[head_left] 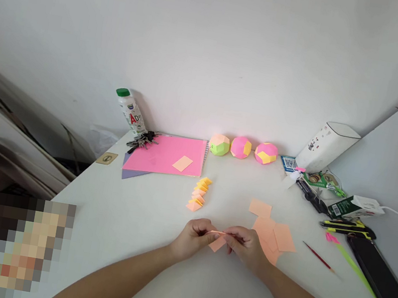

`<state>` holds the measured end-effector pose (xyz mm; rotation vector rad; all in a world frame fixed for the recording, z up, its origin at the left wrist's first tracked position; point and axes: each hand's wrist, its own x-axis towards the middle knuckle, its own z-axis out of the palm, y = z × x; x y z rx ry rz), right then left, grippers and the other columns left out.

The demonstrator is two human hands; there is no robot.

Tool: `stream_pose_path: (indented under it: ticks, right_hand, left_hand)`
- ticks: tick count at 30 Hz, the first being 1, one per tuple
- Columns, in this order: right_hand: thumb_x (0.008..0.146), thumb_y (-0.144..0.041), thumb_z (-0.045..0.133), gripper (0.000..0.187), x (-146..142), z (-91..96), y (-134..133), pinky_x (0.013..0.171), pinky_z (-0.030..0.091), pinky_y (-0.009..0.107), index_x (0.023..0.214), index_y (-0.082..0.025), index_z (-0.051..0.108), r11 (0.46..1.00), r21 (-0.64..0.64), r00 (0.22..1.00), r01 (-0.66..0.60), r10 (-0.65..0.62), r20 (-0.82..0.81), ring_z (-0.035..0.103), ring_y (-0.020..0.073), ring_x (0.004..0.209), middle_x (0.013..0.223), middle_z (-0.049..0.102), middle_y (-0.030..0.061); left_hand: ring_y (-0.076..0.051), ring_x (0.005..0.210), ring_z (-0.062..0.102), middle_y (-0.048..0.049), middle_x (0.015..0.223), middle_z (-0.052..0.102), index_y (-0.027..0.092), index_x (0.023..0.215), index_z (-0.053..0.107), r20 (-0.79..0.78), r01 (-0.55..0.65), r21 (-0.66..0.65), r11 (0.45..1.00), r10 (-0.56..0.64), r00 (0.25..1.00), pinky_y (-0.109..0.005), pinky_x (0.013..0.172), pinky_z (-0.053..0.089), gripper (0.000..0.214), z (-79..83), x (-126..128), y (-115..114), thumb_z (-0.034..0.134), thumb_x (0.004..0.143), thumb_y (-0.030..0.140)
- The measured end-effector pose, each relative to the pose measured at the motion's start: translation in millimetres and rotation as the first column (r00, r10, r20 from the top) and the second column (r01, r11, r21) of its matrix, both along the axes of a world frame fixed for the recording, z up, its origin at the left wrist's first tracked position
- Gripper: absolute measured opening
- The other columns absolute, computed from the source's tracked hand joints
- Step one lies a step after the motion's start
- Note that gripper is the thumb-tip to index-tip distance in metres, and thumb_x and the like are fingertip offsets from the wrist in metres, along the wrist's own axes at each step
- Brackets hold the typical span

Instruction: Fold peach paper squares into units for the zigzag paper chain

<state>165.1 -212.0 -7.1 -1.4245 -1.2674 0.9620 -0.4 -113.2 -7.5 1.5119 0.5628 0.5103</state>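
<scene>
A piece of peach paper (217, 244) is held between the left grip (191, 239) and the right grip (243, 247), both closed in a pinch of thumb and fingers. The paper's upper edge is caught at its two ends, and a flat, angular flap is left hanging between the thumbs, pointed toward 6 o'clock. With the hands taken as the centre, loose peach sheets (265, 230), smooth, thin and straight-edged, are spread overlapping at 2 o'clock, close to the right forearm. At 11 o'clock, a short row of folded paper pieces (198, 194) is seen, sharp-creased and pointed, in peach and yellow-orange. A slim red stick (319, 257) is laid at 3 o'clock on the smooth white tabletop (120, 253). Farther out at 12 o'clock, three faceted paper balls (241, 147) are lined up near the wall, one peach and green, two pink and yellow. Beyond the folded row, at 11 o'clock, a single peach sheet (183, 163) is borne by a flat pink folder (160, 155), with metal keys (142, 141) heaped at its far left corner beside a green-capped bottle (132, 113).
</scene>
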Motion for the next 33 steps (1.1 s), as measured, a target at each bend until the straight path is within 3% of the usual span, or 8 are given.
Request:
stream_pose_path:
  ticks: [19, 25, 33]
  right_hand:
    - [0.084, -0.038, 0.056, 0.023, -0.8, 3.7, -0.4, 0.049, 0.047, 0.024, 0.081, -0.018, 0.067, 0.998, -0.054, 0.999, -0.008, 0.005, -0.048, 0.055, 0.0121, 0.051, 0.056, 0.055, -0.0013]
    - [0.084, -0.037, 0.056, 0.022, 0.5, 3.0, -0.3, 0.047, 0.045, 0.023, 0.083, -0.018, 0.067, 0.998, -0.057, 0.999, -0.018, 0.015, -0.049, 0.054, 0.0114, 0.049, 0.056, 0.057, -0.0014]
    - [0.083, -0.039, 0.056, 0.026, -3.0, 0.1, -0.1, 0.048, 0.047, 0.025, 0.084, -0.017, 0.069, 0.998, -0.049, 0.999, -0.039, 0.040, 0.025, 0.056, 0.0125, 0.049, 0.056, 0.059, -0.0002]
  left_hand:
    - [-0.009, 0.056, 0.039, 0.0019, 0.061, 0.039, 0.016, 0.070, 0.071, -0.017, 0.029, -0.052, 0.998, -0.030, 0.999, -0.023, 0.053, 0.032, 0.030, 8.0, -3.6, 0.8, 0.057, 0.080, 0.041]
    - [-0.013, 0.065, 0.048, -0.0026, 0.070, 0.050, 0.016, 0.076, 0.070, 0.042, 0.059, 0.034, 0.998, -0.060, 0.997, -0.025, 0.061, 0.039, 0.029, 11.4, -3.3, -0.3, 0.052, 0.084, 0.037]
    - [-0.010, 0.059, 0.045, 0.0000, 0.070, 0.049, 0.015, 0.065, 0.058, -0.015, -0.044, 0.104, 0.994, 0.046, 0.999, -0.022, 0.055, 0.037, 0.013, 5.6, 5.7, -7.9, 0.061, 0.074, 0.024]
